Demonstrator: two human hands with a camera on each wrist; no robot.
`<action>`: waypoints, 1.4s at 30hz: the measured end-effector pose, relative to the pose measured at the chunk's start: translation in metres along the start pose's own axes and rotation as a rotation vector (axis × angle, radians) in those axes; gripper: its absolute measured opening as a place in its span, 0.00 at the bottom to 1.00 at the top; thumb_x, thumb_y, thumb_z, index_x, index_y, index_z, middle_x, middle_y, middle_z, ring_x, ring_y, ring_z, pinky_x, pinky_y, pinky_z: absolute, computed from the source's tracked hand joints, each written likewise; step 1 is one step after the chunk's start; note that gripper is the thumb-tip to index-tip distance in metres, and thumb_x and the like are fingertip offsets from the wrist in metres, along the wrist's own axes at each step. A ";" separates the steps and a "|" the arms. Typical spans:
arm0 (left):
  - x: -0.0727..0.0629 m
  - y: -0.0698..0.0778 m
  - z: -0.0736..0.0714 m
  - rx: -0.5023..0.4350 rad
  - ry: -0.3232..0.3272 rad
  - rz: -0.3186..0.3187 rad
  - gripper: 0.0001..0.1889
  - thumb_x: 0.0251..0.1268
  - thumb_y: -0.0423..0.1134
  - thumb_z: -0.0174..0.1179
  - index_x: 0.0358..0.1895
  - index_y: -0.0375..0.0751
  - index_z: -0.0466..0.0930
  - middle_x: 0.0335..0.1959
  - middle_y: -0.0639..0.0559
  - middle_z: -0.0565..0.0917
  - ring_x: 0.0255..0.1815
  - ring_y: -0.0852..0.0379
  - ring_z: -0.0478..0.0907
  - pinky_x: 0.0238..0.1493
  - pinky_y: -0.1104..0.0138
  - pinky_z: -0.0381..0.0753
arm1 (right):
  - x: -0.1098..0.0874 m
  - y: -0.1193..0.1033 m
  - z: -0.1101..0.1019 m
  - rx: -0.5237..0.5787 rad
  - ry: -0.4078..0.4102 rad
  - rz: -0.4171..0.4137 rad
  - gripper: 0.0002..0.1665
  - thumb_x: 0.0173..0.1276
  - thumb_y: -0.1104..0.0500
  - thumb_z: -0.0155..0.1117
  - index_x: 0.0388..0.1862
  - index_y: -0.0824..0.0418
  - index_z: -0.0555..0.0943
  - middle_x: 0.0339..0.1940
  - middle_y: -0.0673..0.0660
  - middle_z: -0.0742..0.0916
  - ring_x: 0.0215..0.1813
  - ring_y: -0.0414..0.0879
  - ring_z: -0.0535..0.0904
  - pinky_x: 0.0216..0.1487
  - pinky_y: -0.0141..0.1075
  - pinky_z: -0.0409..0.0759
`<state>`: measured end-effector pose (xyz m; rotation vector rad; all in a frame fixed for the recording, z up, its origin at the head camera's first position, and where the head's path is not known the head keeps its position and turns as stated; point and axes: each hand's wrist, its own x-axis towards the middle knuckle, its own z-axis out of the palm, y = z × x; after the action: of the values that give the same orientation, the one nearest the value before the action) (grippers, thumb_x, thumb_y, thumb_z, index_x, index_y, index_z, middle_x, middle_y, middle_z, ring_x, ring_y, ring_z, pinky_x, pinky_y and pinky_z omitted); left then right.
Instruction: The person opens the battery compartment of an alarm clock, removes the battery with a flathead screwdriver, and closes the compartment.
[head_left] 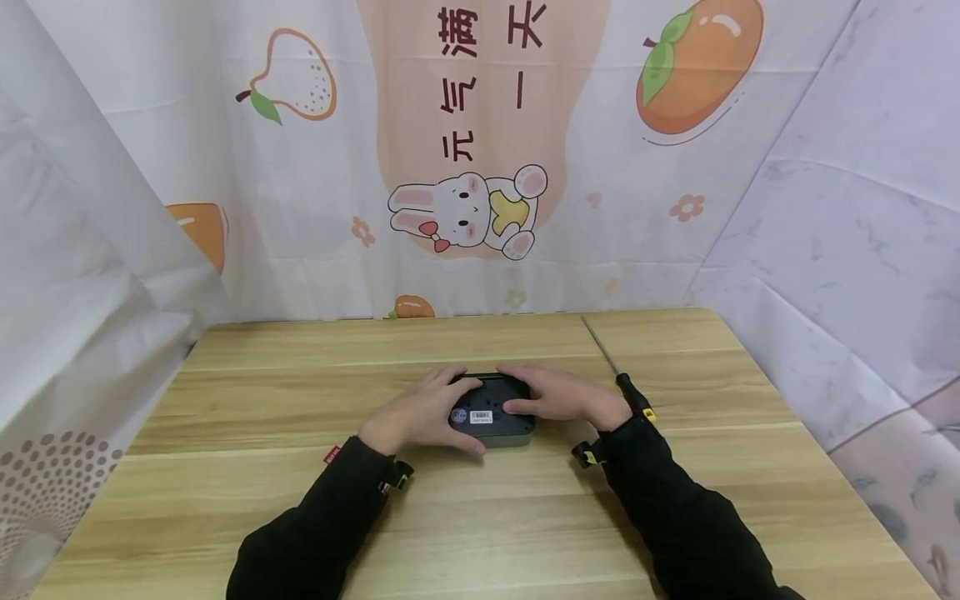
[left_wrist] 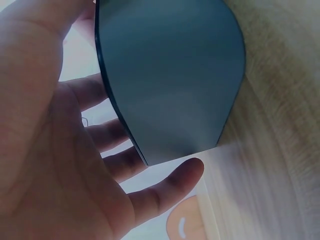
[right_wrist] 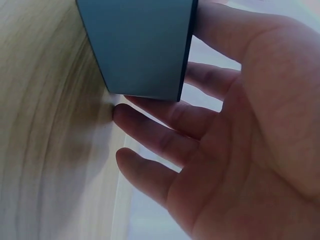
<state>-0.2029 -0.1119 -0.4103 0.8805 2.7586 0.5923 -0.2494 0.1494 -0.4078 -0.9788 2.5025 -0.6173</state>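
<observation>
A dark box-shaped device [head_left: 495, 427] with rounded corners sits between both hands on the table. Its upward face carries a white barcode label and a round purple sticker. The left hand [head_left: 427, 412] holds its left end, with the thumb along the near side and a fingertip over the top. At the other end, the right hand [head_left: 558, 393] grips with its thumb on the top face and fingers at the far edge. Both wrist views show the device's smooth grey-blue side [left_wrist: 170, 75], with fingers reaching behind it. Part of the far side is hidden.
A screwdriver [head_left: 633, 393] with a black and yellow handle lies beyond the right wrist, its shaft pointing to the table's back edge. The wooden table [head_left: 247, 400] is bordered by a printed curtain [head_left: 300, 183] behind and hanging cloth on both sides.
</observation>
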 end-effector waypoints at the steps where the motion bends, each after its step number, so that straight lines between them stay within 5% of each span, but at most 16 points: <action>1: 0.000 0.000 0.000 -0.001 -0.002 -0.001 0.55 0.47 0.72 0.71 0.77 0.49 0.65 0.78 0.40 0.60 0.76 0.44 0.59 0.69 0.47 0.65 | 0.000 0.000 0.000 0.005 -0.002 0.000 0.42 0.77 0.44 0.60 0.81 0.62 0.60 0.75 0.62 0.72 0.73 0.53 0.69 0.69 0.49 0.68; 17: 0.006 -0.002 0.003 -0.016 -0.042 0.017 0.50 0.55 0.65 0.71 0.77 0.45 0.62 0.78 0.39 0.57 0.77 0.41 0.55 0.70 0.43 0.60 | 0.000 -0.002 -0.001 0.022 -0.007 0.015 0.42 0.77 0.44 0.60 0.81 0.61 0.60 0.74 0.62 0.72 0.72 0.54 0.69 0.69 0.50 0.68; 30: 0.003 -0.001 0.002 -0.076 -0.069 0.005 0.49 0.57 0.62 0.71 0.77 0.45 0.60 0.81 0.42 0.52 0.82 0.42 0.43 0.73 0.39 0.52 | -0.001 -0.004 0.000 0.058 -0.004 -0.025 0.42 0.78 0.46 0.60 0.81 0.64 0.59 0.77 0.63 0.69 0.76 0.55 0.66 0.71 0.50 0.65; 42: 0.004 -0.004 0.004 -0.116 -0.071 0.030 0.49 0.57 0.63 0.71 0.77 0.45 0.60 0.81 0.41 0.51 0.81 0.44 0.46 0.73 0.45 0.56 | -0.001 -0.002 0.000 0.050 -0.001 0.002 0.42 0.77 0.45 0.61 0.81 0.61 0.60 0.77 0.60 0.69 0.75 0.52 0.66 0.71 0.49 0.66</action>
<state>-0.2069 -0.1116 -0.4163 0.9006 2.6225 0.7038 -0.2478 0.1488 -0.4069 -0.9578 2.4747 -0.6755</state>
